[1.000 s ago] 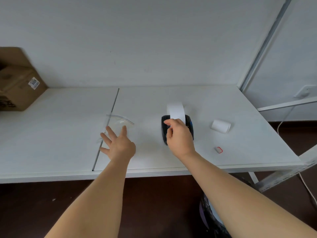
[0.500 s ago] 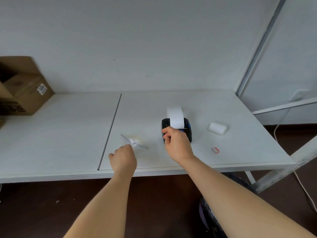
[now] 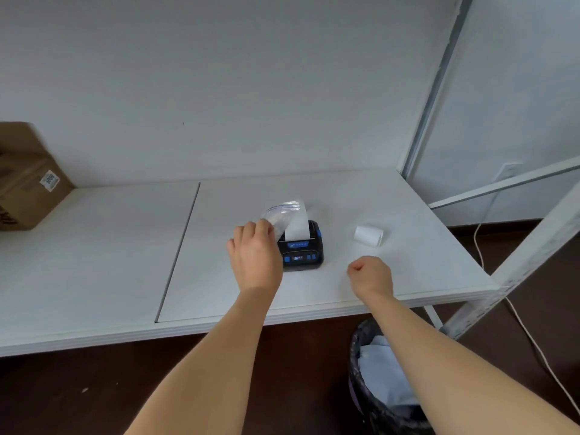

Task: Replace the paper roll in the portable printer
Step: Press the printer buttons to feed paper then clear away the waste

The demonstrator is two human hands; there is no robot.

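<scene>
A small black and blue portable printer (image 3: 303, 251) stands on the white table (image 3: 110, 246), with a strip of white paper (image 3: 297, 226) sticking up from its slot. My left hand (image 3: 254, 255) is just left of the printer, shut on a clear plastic zip bag (image 3: 279, 215) that it holds up beside the paper strip. My right hand (image 3: 372, 274) rests as a closed fist on the table to the right of the printer. Whether anything is inside the fist is hidden. A white paper roll (image 3: 368, 235) lies on its side beyond the right hand.
A cardboard box (image 3: 22, 183) sits at the far left against the wall. A dark waste bin (image 3: 383, 381) with pale paper in it stands under the table's front right. White metal rack posts (image 3: 433, 98) and a cable (image 3: 533, 340) are at the right.
My left hand picked the clear bag up from the table and carried it right, up to the printer. My right hand left the printer and moved right, closing where a small red item lay.
</scene>
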